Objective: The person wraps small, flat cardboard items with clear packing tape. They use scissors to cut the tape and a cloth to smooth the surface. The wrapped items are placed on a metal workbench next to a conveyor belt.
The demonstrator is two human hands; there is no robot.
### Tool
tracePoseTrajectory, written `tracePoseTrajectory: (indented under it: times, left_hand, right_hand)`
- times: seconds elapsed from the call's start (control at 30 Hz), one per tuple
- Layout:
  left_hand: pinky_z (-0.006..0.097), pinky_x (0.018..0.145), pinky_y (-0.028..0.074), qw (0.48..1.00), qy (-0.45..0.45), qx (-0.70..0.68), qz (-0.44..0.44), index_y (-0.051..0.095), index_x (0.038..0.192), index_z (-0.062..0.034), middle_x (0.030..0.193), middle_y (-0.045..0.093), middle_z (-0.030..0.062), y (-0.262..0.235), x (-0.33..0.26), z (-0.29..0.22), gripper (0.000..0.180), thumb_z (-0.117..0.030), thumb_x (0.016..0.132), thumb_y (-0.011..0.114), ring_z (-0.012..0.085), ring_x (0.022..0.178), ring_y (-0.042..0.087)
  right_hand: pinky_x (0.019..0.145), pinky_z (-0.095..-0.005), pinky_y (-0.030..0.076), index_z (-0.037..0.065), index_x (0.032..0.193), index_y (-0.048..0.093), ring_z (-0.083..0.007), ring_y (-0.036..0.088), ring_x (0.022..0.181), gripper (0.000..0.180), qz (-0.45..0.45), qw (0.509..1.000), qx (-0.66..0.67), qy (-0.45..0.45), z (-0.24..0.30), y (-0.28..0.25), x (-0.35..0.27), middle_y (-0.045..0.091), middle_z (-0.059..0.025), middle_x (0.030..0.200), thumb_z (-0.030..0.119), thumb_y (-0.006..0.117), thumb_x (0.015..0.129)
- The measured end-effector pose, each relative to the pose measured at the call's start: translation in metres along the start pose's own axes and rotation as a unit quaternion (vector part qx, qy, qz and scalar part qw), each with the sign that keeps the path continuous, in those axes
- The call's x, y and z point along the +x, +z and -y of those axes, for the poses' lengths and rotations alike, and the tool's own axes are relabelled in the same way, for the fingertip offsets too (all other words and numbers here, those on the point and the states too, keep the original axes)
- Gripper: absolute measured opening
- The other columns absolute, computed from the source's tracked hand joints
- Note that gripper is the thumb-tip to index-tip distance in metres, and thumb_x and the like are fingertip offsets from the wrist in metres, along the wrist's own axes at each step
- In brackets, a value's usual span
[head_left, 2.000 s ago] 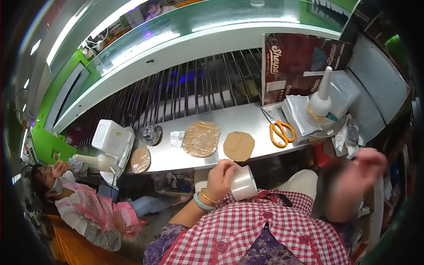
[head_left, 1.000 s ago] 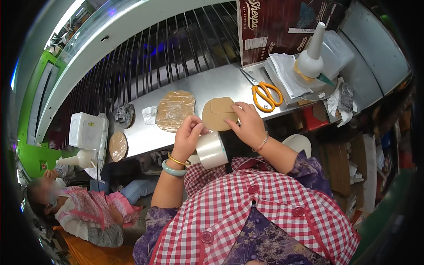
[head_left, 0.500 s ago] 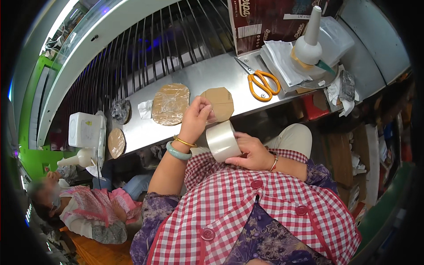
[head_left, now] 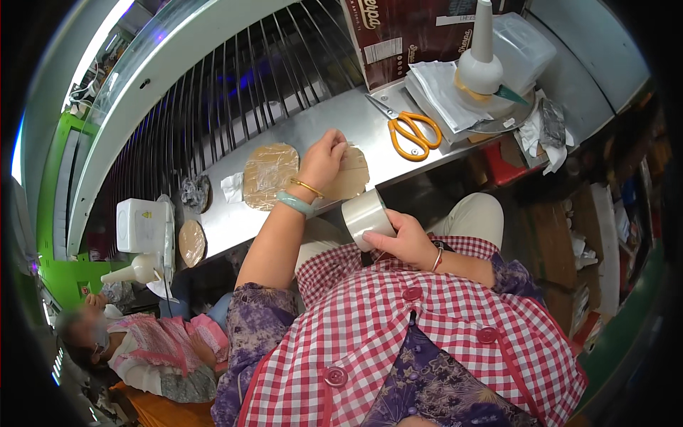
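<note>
Right now the person's right hand [head_left: 405, 238] is wrapped around a wide roll of clear packing tape [head_left: 364, 213], fingers closed on its lower side, holding it just off the near edge of the steel counter [head_left: 313, 121], above the lap. The roll looks glossy and greyish, its broad band catching the light. The left hand [head_left: 324, 158] lies flat on the counter, fingers together and pressed down on a round tan disc [head_left: 350, 174] that looks wrapped in clear film. A second, larger wrapped disc [head_left: 269, 174] lies just beside it to the left, and a third small one [head_left: 191, 242] sits well apart near a white box-shaped device [head_left: 141, 224]. Orange-handled scissors [head_left: 413, 132] lie to the right of the hands, near a white squeeze bottle [head_left: 480, 60] standing on a stack of clear bags.

Compared with half a second ago, the left hand has left the roll and gone forward onto the disc, while the right hand has kept its grip on the tape.
</note>
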State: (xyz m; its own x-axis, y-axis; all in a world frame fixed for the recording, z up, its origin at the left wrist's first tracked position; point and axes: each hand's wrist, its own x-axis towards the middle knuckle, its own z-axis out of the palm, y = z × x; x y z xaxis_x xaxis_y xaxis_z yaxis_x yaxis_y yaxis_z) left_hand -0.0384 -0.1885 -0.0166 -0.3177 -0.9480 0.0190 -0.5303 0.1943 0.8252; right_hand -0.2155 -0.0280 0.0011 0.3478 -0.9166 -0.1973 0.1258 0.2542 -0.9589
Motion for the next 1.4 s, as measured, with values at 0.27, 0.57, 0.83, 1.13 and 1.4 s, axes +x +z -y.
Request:
tracePoseTrajectory:
  times: [0.27, 0.57, 0.83, 1.13, 1.4]
  left_hand:
    - [0.029, 0.067, 0.050, 0.999, 0.027, 0.036, 0.016, 0.052, 0.095, -0.0037, 0.080, 0.063, 0.0095, -0.009, 0.011, 0.008, 0.010, -0.012, 0.090, 0.053, 0.0160, 0.071, 0.063]
    - [0.037, 0.070, 0.046, 0.990, 0.102, 0.102, -0.004, 0.054, 0.091, -0.0049, 0.083, 0.059, 0.0136, -0.021, 0.013, 0.023, 0.008, -0.011, 0.086, 0.054, 0.0316, 0.079, 0.058]
    - [0.033, 0.071, 0.046, 0.992, 0.099, 0.076, 0.003, 0.055, 0.092, -0.0034, 0.085, 0.059, 0.0133, -0.020, 0.020, 0.011, 0.011, -0.012, 0.086, 0.056, 0.0279, 0.078, 0.058]
    - [0.037, 0.074, 0.046, 0.985, 0.124, 0.116, 0.034, 0.057, 0.089, -0.0034, 0.087, 0.060, 0.0135, -0.003, 0.027, 0.014, 0.011, -0.013, 0.084, 0.056, 0.0323, 0.083, 0.058]
    - [0.038, 0.075, 0.046, 0.980, 0.138, 0.142, 0.023, 0.057, 0.089, -0.0033, 0.089, 0.059, 0.0135, -0.002, 0.029, 0.017, 0.011, -0.013, 0.084, 0.056, 0.0331, 0.085, 0.057]
  right_hand:
    - [0.080, -0.0267, 0.049, -0.003, 0.114, 0.055, -0.0119, 0.060, 0.089, 0.034, 0.028, 0.997, 0.065, -0.014, -0.001, 0.009, 0.018, 0.064, -0.0075, 0.100, 0.014, 0.063, 0.086]
    - [0.089, -0.0265, 0.044, -0.002, 0.122, 0.050, -0.0101, 0.053, 0.100, 0.037, 0.074, 0.991, 0.107, -0.011, -0.011, 0.021, 0.036, 0.059, -0.0054, 0.111, 0.014, 0.059, 0.089]
    - [0.086, -0.0270, 0.046, -0.003, 0.120, 0.051, -0.0110, 0.056, 0.096, 0.037, 0.041, 0.996, 0.081, -0.013, -0.006, 0.020, 0.033, 0.061, -0.0070, 0.108, 0.012, 0.060, 0.088]
    - [0.086, -0.0271, 0.046, -0.003, 0.120, 0.051, -0.0109, 0.056, 0.096, 0.036, 0.017, 0.995, 0.098, 0.020, -0.008, 0.010, 0.025, 0.061, -0.0068, 0.107, 0.012, 0.059, 0.088]
    - [0.086, -0.0264, 0.046, -0.003, 0.121, 0.051, -0.0101, 0.056, 0.095, 0.037, 0.014, 0.996, 0.085, 0.005, -0.012, 0.009, 0.028, 0.061, -0.0063, 0.107, 0.011, 0.059, 0.088]
